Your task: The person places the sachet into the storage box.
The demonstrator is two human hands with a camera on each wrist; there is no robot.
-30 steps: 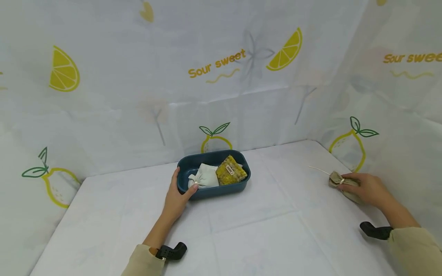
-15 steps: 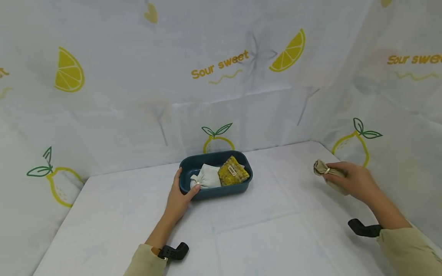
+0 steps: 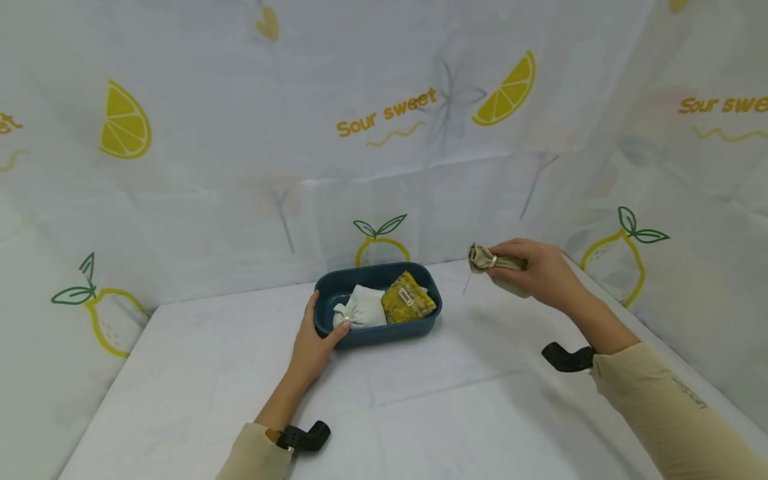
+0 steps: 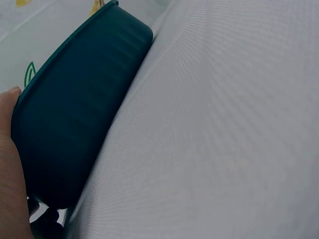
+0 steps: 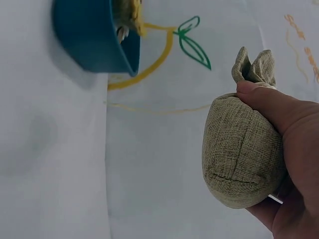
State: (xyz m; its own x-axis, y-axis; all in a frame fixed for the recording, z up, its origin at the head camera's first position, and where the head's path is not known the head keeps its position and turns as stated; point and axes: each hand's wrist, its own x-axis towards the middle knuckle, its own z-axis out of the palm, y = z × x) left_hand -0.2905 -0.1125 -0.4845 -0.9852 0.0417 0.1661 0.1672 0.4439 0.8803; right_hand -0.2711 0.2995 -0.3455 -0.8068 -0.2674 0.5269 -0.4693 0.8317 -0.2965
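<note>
A dark blue plastic basin (image 3: 378,337) stands on the white-covered table. My left hand (image 3: 312,343) grips its left end, the thumb over the front rim and the fingers along the side; in the left wrist view the basin's outer wall (image 4: 75,104) fills much of the left. Inside lie a pale tied pouch (image 3: 363,308) and a yellow patterned sachet (image 3: 408,298) with a small label. Up in the air, right of the basin, my right hand (image 3: 543,273) holds a beige cloth pouch (image 5: 241,154) near its tied neck. A thin cord (image 3: 466,285) hangs from the pouch.
White cloth with lemon prints covers the back wall (image 3: 240,153) and the side walls. The table (image 3: 432,413) has the same white covering. A black wrist mount (image 3: 567,358) sits on the right wrist, another black mount (image 3: 305,437) on the left.
My right hand has lifted the beige pouch off the table at the right and carried it up and leftward toward the basin. The left hand has stayed on the basin.
</note>
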